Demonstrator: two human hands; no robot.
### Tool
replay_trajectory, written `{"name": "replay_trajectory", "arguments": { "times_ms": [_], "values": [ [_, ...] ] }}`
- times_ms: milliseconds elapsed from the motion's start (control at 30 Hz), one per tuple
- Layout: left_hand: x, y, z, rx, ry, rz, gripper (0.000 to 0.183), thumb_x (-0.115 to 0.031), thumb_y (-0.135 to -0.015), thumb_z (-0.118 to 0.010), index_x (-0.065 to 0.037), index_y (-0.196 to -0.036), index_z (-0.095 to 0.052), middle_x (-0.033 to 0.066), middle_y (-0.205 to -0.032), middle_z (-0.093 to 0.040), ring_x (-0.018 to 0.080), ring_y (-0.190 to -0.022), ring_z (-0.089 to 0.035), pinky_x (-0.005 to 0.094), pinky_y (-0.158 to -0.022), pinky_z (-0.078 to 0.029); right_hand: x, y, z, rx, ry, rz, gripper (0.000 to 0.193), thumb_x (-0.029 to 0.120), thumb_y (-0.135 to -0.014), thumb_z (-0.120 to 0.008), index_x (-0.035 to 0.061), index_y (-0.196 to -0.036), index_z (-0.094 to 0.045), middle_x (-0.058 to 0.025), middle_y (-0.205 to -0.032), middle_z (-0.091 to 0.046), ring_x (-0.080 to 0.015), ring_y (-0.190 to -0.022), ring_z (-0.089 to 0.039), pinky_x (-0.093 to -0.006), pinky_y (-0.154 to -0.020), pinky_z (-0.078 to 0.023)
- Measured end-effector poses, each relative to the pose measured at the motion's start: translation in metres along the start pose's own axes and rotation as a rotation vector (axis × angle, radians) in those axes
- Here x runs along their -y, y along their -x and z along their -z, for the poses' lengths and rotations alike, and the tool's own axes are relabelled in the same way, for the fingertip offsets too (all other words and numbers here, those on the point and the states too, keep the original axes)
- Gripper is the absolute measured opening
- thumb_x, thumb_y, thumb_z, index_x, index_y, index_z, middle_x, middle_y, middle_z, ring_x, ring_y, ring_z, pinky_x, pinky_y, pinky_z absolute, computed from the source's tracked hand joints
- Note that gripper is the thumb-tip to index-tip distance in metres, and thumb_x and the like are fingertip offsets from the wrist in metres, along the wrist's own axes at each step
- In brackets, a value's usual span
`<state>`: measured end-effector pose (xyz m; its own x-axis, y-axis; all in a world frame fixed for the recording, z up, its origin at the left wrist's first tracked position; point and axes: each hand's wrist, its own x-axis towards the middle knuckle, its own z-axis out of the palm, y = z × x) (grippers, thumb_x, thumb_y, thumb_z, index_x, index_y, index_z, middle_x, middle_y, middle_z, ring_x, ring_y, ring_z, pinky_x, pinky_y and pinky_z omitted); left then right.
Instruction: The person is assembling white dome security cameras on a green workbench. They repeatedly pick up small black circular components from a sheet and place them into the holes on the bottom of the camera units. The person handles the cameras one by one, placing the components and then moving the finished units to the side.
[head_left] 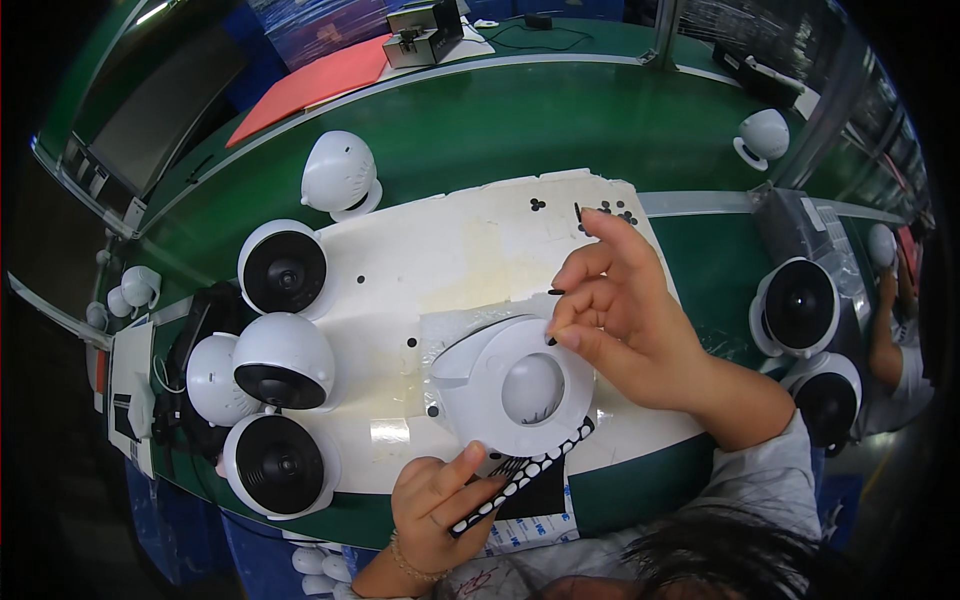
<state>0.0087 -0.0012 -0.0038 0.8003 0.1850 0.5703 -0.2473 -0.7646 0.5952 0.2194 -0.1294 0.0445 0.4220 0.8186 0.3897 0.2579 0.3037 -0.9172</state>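
Note:
A white ball-shaped camera (485,385) lies in front of me with its ring-shaped base facing up. My right hand (635,335) is over the ring's upper right side, thumb and index finger pinching a small black pad (552,341) at the ring's edge. Another thin black piece (557,292) sticks out between its fingers, and one (578,212) is by a raised fingertip. My left hand (430,505) is closed on a black sheet with white dots (525,474), just below the base. One left fingertip is close to the ring; contact is unclear.
Loose black round pads (538,205) lie on the worn white board (400,275). Several white cameras with black fronts (285,272) stand along the left; others (800,302) stand at the right. A metal rail (690,203) crosses the green table. Another person's arm (887,335) shows far right.

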Motion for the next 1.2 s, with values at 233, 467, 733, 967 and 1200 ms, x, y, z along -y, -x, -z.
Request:
{"name": "replay_trajectory", "arguments": {
  "times_ms": [233, 467, 733, 967, 1200],
  "values": [
    [0.000, 0.000, -0.001, -0.016, -0.013, 0.001, 0.033, -0.003, -0.050, -0.065, -0.007, -0.083, -0.067, 0.0091, -0.119, -0.053, 0.0193, -0.059, -0.051, 0.0290, -0.059, -0.040, -0.001, -0.001, -0.001, -0.021, -0.069, -0.031, 0.076, -0.013, -0.078, -0.049, 0.0134, -0.137, -0.009, -0.0106, -0.102, -0.037, -0.0125, -0.082, -0.052, -0.0228, -0.073, -0.044],
    [-0.001, 0.001, -0.001, -0.016, -0.011, 0.014, 0.033, -0.003, -0.050, -0.066, -0.006, -0.083, -0.066, 0.0097, -0.120, -0.053, 0.0194, -0.060, -0.051, 0.0292, -0.059, -0.040, -0.001, 0.001, -0.001, -0.012, 0.007, 0.011, 0.075, -0.012, -0.078, -0.051, 0.0121, -0.137, -0.010, -0.0108, -0.102, -0.038, -0.0135, -0.083, -0.053, -0.0233, -0.073, -0.044],
    [-0.002, 0.001, -0.001, -0.004, -0.020, 0.027, 0.032, -0.003, -0.050, -0.066, -0.006, -0.083, -0.066, 0.0095, -0.120, -0.053, 0.0203, -0.061, -0.052, 0.0295, -0.061, -0.040, 0.002, 0.008, -0.002, 0.010, 0.613, 0.295, 0.073, -0.008, -0.074, -0.057, 0.0090, -0.133, -0.018, -0.0097, -0.093, -0.053, -0.0186, -0.087, -0.058, -0.0325, -0.078, -0.045],
    [-0.001, 0.001, -0.002, -0.014, 0.006, 0.033, 0.033, -0.004, -0.052, -0.068, -0.006, -0.084, -0.066, 0.0101, -0.118, -0.054, 0.0210, -0.062, -0.053, 0.0301, -0.061, -0.041, 0.017, -0.006, -0.008, 0.008, 0.786, 0.404, 0.059, -0.003, -0.074, -0.060, 0.0055, -0.125, -0.032, -0.0057, -0.080, -0.060, -0.0194, -0.085, -0.058, -0.0358, -0.092, -0.033],
    [-0.001, -0.002, -0.003, -0.026, 0.011, -0.005, 0.031, -0.005, -0.053, -0.068, -0.006, -0.084, -0.066, 0.0102, -0.117, -0.054, 0.0188, -0.060, -0.052, 0.0296, -0.059, -0.040, 0.006, -0.017, -0.025, 0.102, 0.399, 0.184, 0.046, -0.006, -0.077, -0.055, 0.0007, -0.119, -0.038, -0.0082, -0.085, -0.057, -0.0199, -0.091, -0.055, -0.0315, -0.087, -0.035]
  ]
}}
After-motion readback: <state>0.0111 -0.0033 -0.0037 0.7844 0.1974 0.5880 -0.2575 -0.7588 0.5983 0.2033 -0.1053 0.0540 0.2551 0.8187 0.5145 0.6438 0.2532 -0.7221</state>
